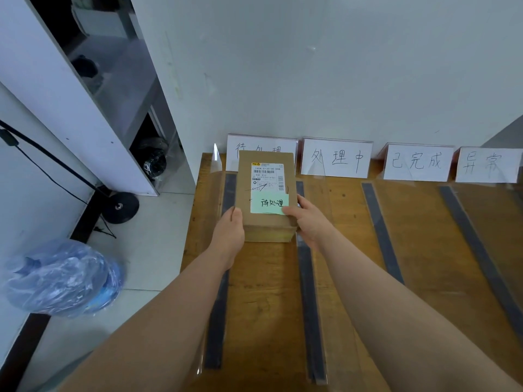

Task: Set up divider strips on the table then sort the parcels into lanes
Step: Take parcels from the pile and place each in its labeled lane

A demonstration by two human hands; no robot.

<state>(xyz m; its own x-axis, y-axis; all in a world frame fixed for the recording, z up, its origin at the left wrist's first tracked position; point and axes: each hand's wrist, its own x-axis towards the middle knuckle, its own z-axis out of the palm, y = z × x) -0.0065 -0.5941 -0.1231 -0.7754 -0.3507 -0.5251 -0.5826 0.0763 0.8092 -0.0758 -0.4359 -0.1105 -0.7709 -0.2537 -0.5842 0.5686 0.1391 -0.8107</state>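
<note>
A brown cardboard parcel (266, 176) with a white shipping label and a green handwritten note sits in the leftmost lane of the wooden table (348, 250). My left hand (230, 230) grips its near left corner. My right hand (307, 219) grips its near right corner, thumb on the green note. Clear divider strips with dark bases run front to back: one (219, 306) left of the parcel, one (310, 292) right of it, and two more (382, 233) (475, 250) further right.
White lane signs lean against the back wall: one (254, 148) partly hidden behind the parcel, then three more (336, 158) (417, 162) (488, 165). Left of the table on the floor lie a blue plastic bag (62, 278) and a black stand base (123, 207).
</note>
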